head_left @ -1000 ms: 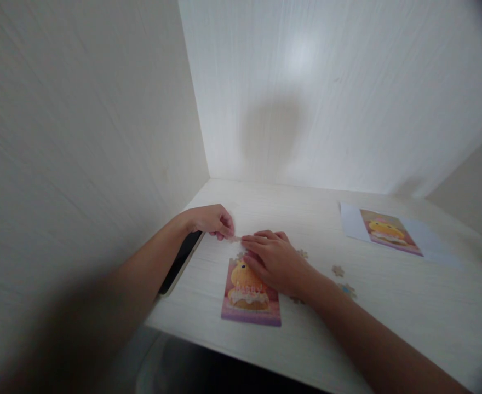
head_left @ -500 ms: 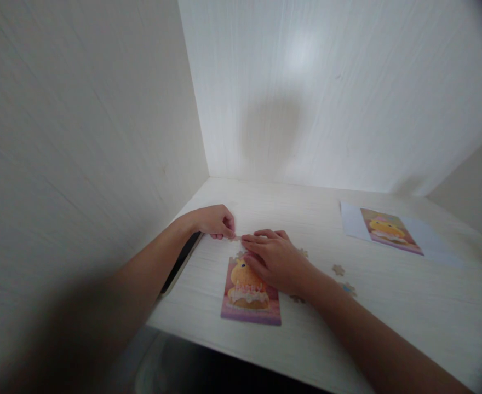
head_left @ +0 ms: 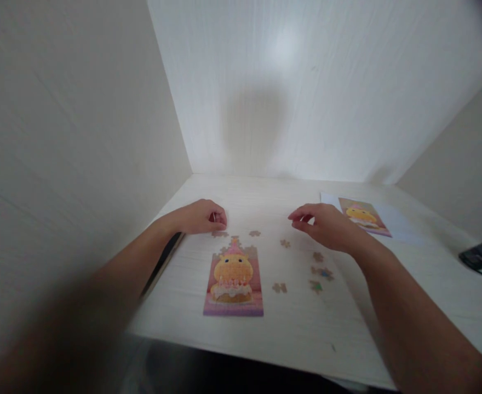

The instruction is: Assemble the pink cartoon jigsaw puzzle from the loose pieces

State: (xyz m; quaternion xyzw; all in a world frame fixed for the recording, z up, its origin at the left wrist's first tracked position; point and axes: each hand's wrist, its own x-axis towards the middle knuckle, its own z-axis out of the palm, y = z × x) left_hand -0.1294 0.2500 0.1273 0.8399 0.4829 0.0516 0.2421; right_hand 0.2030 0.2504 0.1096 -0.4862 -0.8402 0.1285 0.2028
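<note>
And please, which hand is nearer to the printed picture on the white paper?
Right. The right hand is just to the left of the printed picture; the left hand is much farther left, beyond the puzzle's upper left corner.

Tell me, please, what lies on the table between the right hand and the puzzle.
In the head view, a loose piece lies between the right hand and the puzzle.
</note>
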